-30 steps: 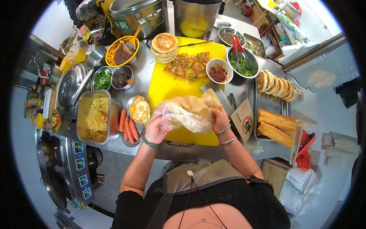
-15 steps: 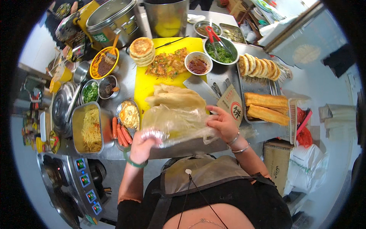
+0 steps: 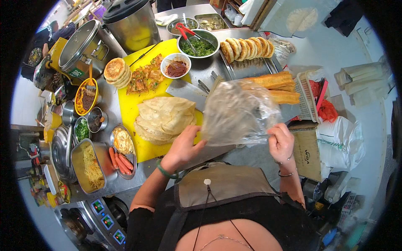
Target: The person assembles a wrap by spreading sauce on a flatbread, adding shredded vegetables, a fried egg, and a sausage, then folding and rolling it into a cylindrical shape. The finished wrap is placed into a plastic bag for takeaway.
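A clear plastic bag [image 3: 238, 119] hangs spread and partly blurred in front of me, right of the yellow cutting board [image 3: 148, 152]. My right hand [image 3: 281, 142] is closed in a fist on its lower right corner. At its lower left edge is my left hand [image 3: 182, 150], thumb and forefinger meeting the film; the exact grip is partly smeared. Left of the bag, a pile of thin flatbreads [image 3: 163, 117] lies uncovered on the board. Through and behind the film show golden fried dough sticks [image 3: 278, 87] and part of a tray. A broad metal blade [image 3: 186, 93] lies beyond the pile.
Farther back stand a bowl of red sauce [image 3: 176, 67], a bowl of chopped greens [image 3: 194, 48] with tongs, and round breads [image 3: 247, 48]. On the left are stacked cakes [image 3: 117, 72], sausages [image 3: 121, 162] with fried egg, and a bin of shreds [image 3: 86, 167]. A basket [image 3: 305, 96] stands right.
The plastic bag has come off the flatbread pile and moved right, opening out between both hands. The pile now shows whole. My view has shifted to the right.
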Demonstrator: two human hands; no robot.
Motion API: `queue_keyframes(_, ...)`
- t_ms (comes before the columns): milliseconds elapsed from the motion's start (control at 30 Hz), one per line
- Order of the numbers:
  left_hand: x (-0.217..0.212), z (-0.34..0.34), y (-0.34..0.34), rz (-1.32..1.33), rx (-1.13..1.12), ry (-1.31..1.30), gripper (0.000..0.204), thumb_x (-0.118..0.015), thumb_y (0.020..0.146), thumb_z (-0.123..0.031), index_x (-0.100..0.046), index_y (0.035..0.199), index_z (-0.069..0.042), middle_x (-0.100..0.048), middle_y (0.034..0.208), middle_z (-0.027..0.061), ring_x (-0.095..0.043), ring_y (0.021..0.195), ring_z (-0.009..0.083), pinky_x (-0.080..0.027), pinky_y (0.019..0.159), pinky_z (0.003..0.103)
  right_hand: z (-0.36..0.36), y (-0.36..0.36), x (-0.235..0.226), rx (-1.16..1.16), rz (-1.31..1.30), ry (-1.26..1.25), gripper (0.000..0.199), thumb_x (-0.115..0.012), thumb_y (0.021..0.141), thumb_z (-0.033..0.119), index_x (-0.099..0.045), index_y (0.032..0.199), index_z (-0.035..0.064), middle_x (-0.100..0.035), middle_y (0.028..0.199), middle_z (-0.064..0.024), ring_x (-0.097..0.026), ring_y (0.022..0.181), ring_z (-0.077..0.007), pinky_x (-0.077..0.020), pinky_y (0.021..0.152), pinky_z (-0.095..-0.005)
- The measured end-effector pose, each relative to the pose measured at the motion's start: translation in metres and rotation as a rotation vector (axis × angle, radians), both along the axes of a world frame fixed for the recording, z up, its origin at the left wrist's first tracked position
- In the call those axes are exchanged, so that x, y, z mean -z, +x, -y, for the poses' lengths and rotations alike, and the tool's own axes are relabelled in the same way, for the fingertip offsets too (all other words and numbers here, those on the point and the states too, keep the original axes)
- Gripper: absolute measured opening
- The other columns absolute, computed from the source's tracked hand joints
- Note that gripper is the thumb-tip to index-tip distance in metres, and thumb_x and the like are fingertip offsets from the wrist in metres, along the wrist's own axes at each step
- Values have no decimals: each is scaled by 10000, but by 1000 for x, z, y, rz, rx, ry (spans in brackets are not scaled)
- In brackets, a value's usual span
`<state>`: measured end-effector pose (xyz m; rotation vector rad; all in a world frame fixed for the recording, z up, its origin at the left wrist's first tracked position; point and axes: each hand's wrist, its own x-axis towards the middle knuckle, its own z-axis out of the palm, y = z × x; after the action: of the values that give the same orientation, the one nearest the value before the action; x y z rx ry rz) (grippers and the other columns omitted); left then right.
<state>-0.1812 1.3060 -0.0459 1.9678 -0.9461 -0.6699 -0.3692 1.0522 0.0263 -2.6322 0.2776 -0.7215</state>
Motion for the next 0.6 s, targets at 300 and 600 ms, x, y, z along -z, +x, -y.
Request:
queue_keyframes(300, 24, 4, -19, 91, 150, 145, 351, -654, 837, -193, -574, 1123, -6, -591, 1082, 179, -590, 1023, 337, -474, 879, 391, 150, -88, 150, 527, -630, -111, 168, -625, 801, 189, -623, 913, 65, -586, 990, -133, -621, 848, -347, -520, 721, -431)
queue_keyframes(600, 25, 10, -37, 44, 127, 275, 328, -667, 821, -179, -587, 1095, -18, -599, 1083, 167, -573, 1045, 341, -468, 895, 395, 181, 1, 181, 807, -868, 26, 792, -683, 740, 566, -502, 1318, 55, -504, 1316, -197, -486, 1199, -393, -460, 960, -430)
